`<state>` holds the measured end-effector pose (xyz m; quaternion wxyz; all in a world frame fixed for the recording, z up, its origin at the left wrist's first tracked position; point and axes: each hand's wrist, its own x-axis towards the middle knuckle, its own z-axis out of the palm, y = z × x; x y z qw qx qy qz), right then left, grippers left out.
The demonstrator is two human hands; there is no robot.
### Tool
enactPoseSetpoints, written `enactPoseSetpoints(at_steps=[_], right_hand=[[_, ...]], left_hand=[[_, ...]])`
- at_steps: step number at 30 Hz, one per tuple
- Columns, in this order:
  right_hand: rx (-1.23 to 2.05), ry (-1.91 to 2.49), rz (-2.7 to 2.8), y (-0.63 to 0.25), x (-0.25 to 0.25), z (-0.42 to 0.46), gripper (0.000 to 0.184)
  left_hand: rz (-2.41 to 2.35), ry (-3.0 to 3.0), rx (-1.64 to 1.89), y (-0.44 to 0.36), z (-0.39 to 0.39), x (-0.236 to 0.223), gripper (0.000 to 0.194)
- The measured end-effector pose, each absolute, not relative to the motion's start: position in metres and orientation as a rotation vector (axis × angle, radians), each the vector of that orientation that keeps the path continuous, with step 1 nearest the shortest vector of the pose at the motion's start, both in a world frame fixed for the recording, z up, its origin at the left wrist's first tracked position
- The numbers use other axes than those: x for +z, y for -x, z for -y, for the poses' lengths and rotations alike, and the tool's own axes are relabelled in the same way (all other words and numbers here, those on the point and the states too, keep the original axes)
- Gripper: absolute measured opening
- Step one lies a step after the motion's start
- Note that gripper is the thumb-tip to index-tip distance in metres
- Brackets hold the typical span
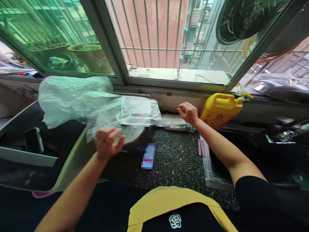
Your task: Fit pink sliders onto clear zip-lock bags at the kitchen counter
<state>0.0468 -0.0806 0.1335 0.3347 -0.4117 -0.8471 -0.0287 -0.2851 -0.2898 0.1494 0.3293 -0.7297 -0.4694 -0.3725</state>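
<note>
A clear plastic bag [101, 103] is spread over a round appliance with a pale control panel [131, 133] on the dark speckled counter [178, 161]. My left hand [107, 141] hovers at the bag's near edge, fingers spread and smeared by motion, touching the plastic. Over by the window sill, my right hand [188, 112] is closed in a pinch on the bag's far right corner, next to a yellow jug [220, 109].
A phone [33, 140] lies on a dark surface at the left. A small card [148, 156] rests on the counter. A sink [217, 164] with a metal rim lies to the right. Potted plants stand behind the barred window [154, 42].
</note>
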Motion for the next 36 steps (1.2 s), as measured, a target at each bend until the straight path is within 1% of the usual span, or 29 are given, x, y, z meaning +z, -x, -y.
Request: enactPoseSetpoints(at_steps=[3, 5, 7, 10, 12, 16, 19, 23, 28, 36], right_hand=[[0.011, 1.394, 2.002, -0.089, 0.114, 0.068, 0.026], [0.092, 1.546, 1.971, -0.105, 0.095, 0.069, 0.023], [0.204, 1.704, 1.965, -0.114, 0.075, 0.075, 0.023], [0.391, 2.004, 1.801, -0.122, 0.048, 0.086, 0.024], [0.488, 2.174, 1.672, -0.129, 0.032, 0.090, 0.026], [0.575, 2.304, 1.600, -0.145, 0.006, 0.087, 0.026], [0.613, 2.357, 1.587, -0.150, -0.009, 0.079, 0.027], [0.622, 2.416, 1.593, -0.149, -0.024, 0.070, 0.031], [0.607, 2.460, 1.644, -0.148, -0.036, 0.065, 0.036], [0.600, 2.414, 1.670, -0.147, -0.036, 0.066, 0.027]], left_hand=[[1.057, 2.142, -1.185, 0.196, 0.273, 0.128, 0.027], [1.055, 2.288, -1.292, 0.144, 0.249, 0.107, 0.019], [1.202, 2.402, -1.340, 0.106, 0.215, 0.084, 0.011], [1.542, 2.507, -1.320, 0.074, 0.157, 0.056, 0.014], [1.764, 2.543, -1.217, 0.062, 0.119, 0.044, 0.016], [2.108, 2.574, -0.853, 0.039, 0.057, 0.032, 0.020], [2.123, 2.630, -0.581, 0.018, 0.025, 0.024, 0.025], [2.037, 2.712, -0.318, -0.008, -0.003, 0.011, 0.028], [2.055, 2.745, -0.213, -0.031, -0.024, -0.005, 0.030], [2.199, 2.745, -0.194, -0.047, -0.044, -0.014, 0.030]])
